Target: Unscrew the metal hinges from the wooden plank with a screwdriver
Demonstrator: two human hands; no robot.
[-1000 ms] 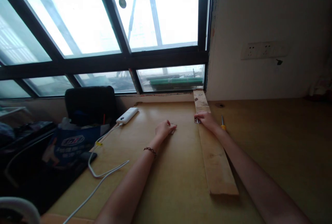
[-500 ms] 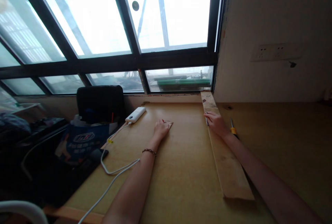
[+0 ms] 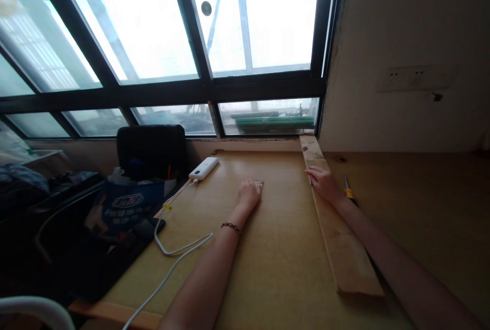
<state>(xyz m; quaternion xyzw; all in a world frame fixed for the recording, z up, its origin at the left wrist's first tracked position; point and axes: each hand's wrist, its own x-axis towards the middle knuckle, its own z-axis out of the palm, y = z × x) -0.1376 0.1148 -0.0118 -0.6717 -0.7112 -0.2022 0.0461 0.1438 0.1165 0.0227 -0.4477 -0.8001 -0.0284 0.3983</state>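
Observation:
My left hand (image 3: 249, 193) is closed over the table, its fingers on a small flat brownish piece (image 3: 261, 183) whose tip sticks out to the right. What that piece is, I cannot make out. Along the right side lies a long wooden board (image 3: 354, 263), reaching from the windowsill toward me. My right hand (image 3: 322, 182) rests at the board's left edge. Between its fingers is a thin, shiny, pen-like metal rod (image 3: 310, 178), held against that edge; its exact kind is unclear. Just right of the board lies a screwdriver (image 3: 349, 193) with a yellow and black handle.
A white power bank (image 3: 204, 168) with a white cable (image 3: 176, 253) lies on the left of the wooden table (image 3: 283, 269). Beyond the left edge stand a black chair (image 3: 151, 149) and a blue bag (image 3: 126, 207). Windows and a wall socket (image 3: 406, 78) border the table.
My left hand has moved a little to the right, toward the board, with the small piece. My right hand stays at the board's edge. The whole view has shifted slightly.

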